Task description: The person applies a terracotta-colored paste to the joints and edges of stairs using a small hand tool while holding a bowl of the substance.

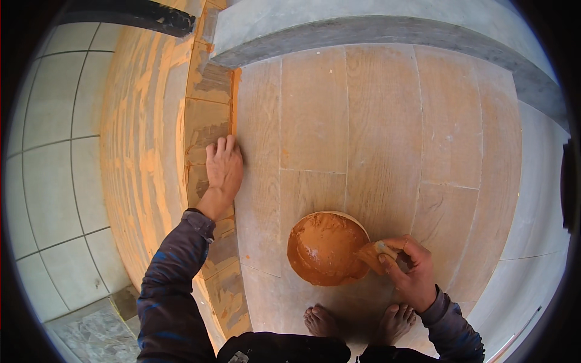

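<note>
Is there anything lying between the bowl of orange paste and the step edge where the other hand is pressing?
Nothing visible does. Between the bowl and the left hand on the step edge lies only bare wood-look tile. The right hand holds a small tool at the bowl's rim.

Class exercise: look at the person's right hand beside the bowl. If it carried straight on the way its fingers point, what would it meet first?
The right hand points left, so it would first meet the bowl of orange paste, which its small scraper already seems to touch at the rim.

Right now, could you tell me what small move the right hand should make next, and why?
Probably carry the loaded scraper from the bowl of orange paste toward the edge joint. The right hand holds it at the bowl's rim, while the left hand rests flat beside that smeared joint.
</note>
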Tool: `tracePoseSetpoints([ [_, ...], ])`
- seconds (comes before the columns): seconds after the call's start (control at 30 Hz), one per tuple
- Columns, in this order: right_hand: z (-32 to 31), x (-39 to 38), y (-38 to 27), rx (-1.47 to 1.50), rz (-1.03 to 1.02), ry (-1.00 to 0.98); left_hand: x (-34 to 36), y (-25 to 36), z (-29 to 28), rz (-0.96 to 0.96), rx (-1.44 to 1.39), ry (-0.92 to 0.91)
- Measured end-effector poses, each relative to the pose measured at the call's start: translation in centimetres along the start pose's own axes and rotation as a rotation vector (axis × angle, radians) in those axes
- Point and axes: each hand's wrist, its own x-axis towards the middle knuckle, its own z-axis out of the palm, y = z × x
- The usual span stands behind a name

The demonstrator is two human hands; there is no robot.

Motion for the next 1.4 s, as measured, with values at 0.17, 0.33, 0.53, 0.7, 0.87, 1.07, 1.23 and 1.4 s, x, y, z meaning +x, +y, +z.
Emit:
tracePoseSetpoints([
  [0.17,-0.2,-0.1,-0.6,-0.053,0.017,-0.023,6.1,-2.0,-1.6,-0.048,0.003,0.296],
  [0.33,0.1,0.1,-1.2,-0.045,0.051,-0.041,11.5,-3.5,0.2,-0.098,0.085,0.229],
  [0.53,0.6,0.1,-1.5,0.011,0.023,0.004,8.7,-2.8,0.1,-0.04,0.145,0.236],
  [0.7,0.1,-0.7,-0.6,0.028,-0.025,0.052,8.7,-3.4,-2.3,-0.038,-0.022,0.073],
  [0.87,-1.2,-1.4,-0.6,-0.033,-0.012,0.042,14.4,-5.8,-1.3,-0.009,0.036,0.332],
  [1.07,-0.6,-0.5,-0.6,0.009,0.008,0.088,14.1,-4.4,-0.9,0.001,0.081,0.234],
  [1.23,-0.2,-0.3,-1.2,0.035,0.002,0.041,8.8,-2.6,0.3,0.001,0.152,0.213],
  [1.4,0.3,-0.2,-0.7,0.06,-0.008,0.003,3.3,-1.7,1.9,0.007,0.19,0.218],
])
